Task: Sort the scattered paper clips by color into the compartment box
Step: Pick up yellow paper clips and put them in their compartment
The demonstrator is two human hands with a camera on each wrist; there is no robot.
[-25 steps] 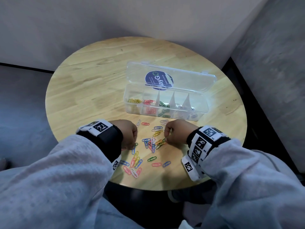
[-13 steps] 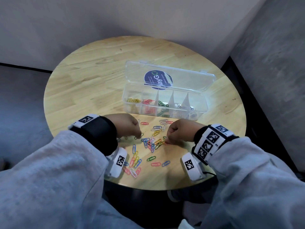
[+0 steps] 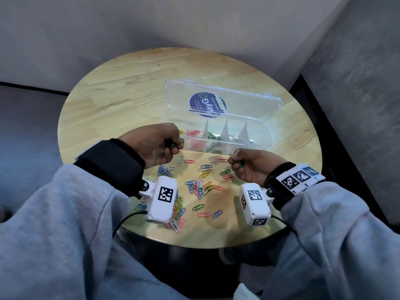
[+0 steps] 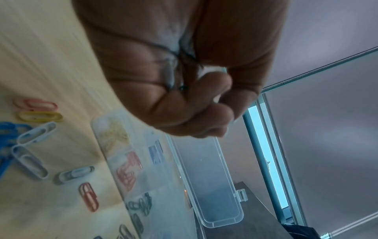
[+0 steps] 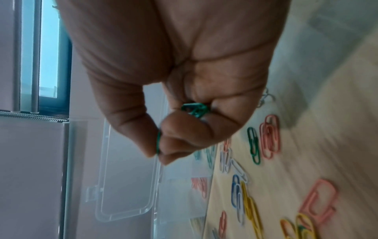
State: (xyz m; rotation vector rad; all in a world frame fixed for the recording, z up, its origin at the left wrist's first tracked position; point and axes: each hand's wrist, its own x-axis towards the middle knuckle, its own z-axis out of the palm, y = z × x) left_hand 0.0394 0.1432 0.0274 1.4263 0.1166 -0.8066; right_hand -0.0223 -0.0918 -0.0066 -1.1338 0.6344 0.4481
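A clear compartment box (image 3: 263,138) stands open on the round wooden table (image 3: 112,109), with yellow, pink and green clips in its left compartments. Loose colored paper clips (image 3: 202,185) lie scattered in front of it. My left hand (image 3: 155,146) is raised near the box's left end, its curled fingers gripping green paper clips (image 3: 172,146). My right hand (image 3: 249,165) hovers in front of the box's right half. In the right wrist view its thumb and fingers (image 5: 180,137) pinch green paper clips (image 5: 195,110). In the left wrist view the fist (image 4: 184,90) hides most of its clips.
The box's lid (image 3: 220,102) leans back with a blue round sticker on it. Grey walls enclose the table at the back and right. A dark gap (image 3: 337,135) runs along the right of the table. More clips lie near the front edge (image 3: 207,214).
Both hands have lifted off the pile of clips and moved up toward the box, each carrying green clips. The wrists have turned, so the palms face more inward.
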